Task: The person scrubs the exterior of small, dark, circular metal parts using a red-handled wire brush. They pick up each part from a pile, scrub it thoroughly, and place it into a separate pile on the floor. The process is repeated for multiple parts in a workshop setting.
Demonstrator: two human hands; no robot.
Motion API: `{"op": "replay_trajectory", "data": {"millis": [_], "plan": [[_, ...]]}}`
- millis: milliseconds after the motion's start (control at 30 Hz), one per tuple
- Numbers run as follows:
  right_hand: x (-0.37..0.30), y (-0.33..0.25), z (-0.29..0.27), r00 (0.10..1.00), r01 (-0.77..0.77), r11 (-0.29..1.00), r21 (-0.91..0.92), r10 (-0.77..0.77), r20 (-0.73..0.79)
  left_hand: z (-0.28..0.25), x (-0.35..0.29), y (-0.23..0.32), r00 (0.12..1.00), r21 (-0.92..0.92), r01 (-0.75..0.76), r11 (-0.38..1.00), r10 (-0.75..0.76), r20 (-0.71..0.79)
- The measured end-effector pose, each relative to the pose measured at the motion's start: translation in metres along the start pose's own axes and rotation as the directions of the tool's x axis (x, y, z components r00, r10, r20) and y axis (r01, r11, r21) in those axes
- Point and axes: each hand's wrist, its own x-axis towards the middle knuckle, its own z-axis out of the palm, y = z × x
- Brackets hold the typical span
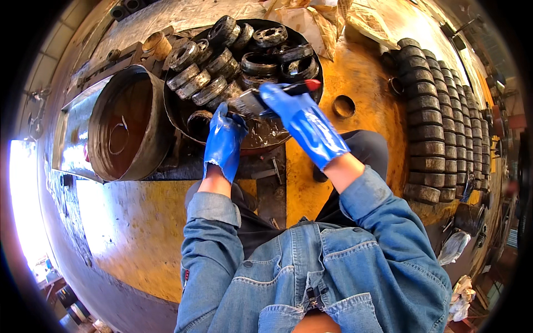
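Note:
My right hand (304,121), in a blue rubber glove, grips a flat scraper-like tool (247,104) with a broad grey blade and a black handle ending in red. The blade points left, toward my left hand (224,141), gloved the same way. The left fingers are curled beside the blade's end; what they hold, if anything, is hidden. Both hands are over the near part of a wide round dark tub (172,114). Dark, greasy metal rings (260,65) are piled in its far part. One ring (199,123) lies just left of my left hand, above murky liquid (261,133).
Left of the tub, an open metal drum (99,139) lies tilted. Tall stacks of dark rings (425,122) stand at the right. A single ring (343,106) lies on the stained yellow floor (361,72). Paper sacks (305,28) are behind the tub. A hammer-like tool (276,169) lies near my legs.

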Motion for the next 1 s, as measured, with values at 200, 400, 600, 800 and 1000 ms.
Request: {"op": "replay_trajectory", "data": {"millis": [200,400,600,800,1000], "plan": [[0.002,0.059,0.000,0.997,0.032,0.989,0.142,-0.042,0.062,0.009,0.030,0.006,0.954,-0.731,0.220,0.646,-0.298,0.024],[-0.014,0.078,-0.030,0.975,-0.213,0.967,-0.136,0.220,0.036,-0.036,0.032,0.015,0.909,-0.651,0.417,0.634,-0.296,0.294],[0.012,0.075,-0.021,0.969,-0.228,0.816,-0.532,0.244,-0.042,0.009,0.000,0.031,0.938,-0.347,0.250,0.904,-0.314,-0.144],[0.066,0.123,-0.016,0.976,-0.042,0.618,-0.785,0.195,0.102,-0.001,0.011,0.027,0.935,-0.248,0.353,0.902,-0.332,0.125],[0.061,0.035,-0.039,0.991,-0.095,0.907,-0.410,0.125,0.047,-0.035,0.024,0.008,0.971,-0.215,0.236,0.948,-0.225,0.077]]}}
